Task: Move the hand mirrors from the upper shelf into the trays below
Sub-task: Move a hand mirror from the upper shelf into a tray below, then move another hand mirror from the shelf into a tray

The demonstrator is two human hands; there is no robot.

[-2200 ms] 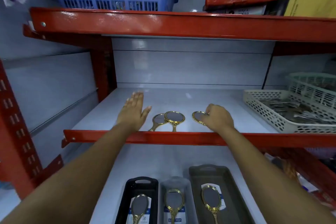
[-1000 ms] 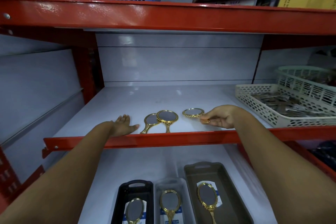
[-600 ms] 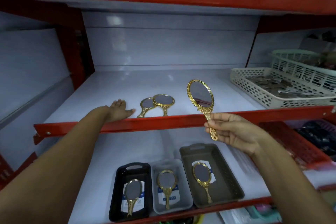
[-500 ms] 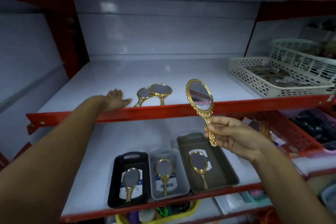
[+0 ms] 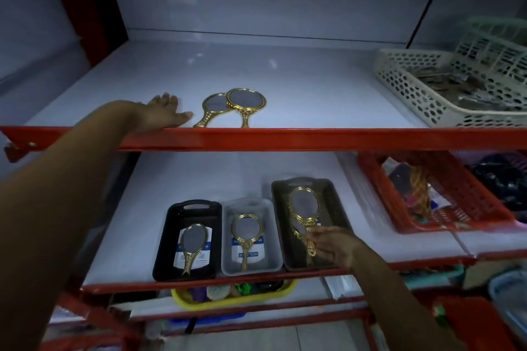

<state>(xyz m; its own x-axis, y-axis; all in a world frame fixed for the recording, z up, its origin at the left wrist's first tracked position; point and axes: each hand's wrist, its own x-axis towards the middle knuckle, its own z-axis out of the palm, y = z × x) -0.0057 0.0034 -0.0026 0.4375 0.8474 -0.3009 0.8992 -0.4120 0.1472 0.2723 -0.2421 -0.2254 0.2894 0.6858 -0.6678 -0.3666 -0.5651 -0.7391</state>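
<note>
Two gold hand mirrors (image 5: 245,102) lie overlapping at the front of the upper shelf (image 5: 313,137). My left hand (image 5: 164,115) rests flat and open on that shelf just left of them. On the lower shelf stand three trays: a black tray (image 5: 171,236), a grey tray (image 5: 271,236) and a brown tray (image 5: 336,208), each with a gold mirror in it. My right hand (image 5: 335,245) grips the handle of a gold hand mirror (image 5: 303,205) held over the brown tray, above the mirror lying there.
A white perforated basket (image 5: 422,94) with small items sits at the right of the upper shelf. A red basket (image 5: 456,208) of goods stands right of the trays. Below, a yellow tray (image 5: 233,298) holds small items.
My right hand lifted a mirror off the upper shelf and brought it down over the brown tray. My left hand stayed on the upper shelf. The view tilted downward.
</note>
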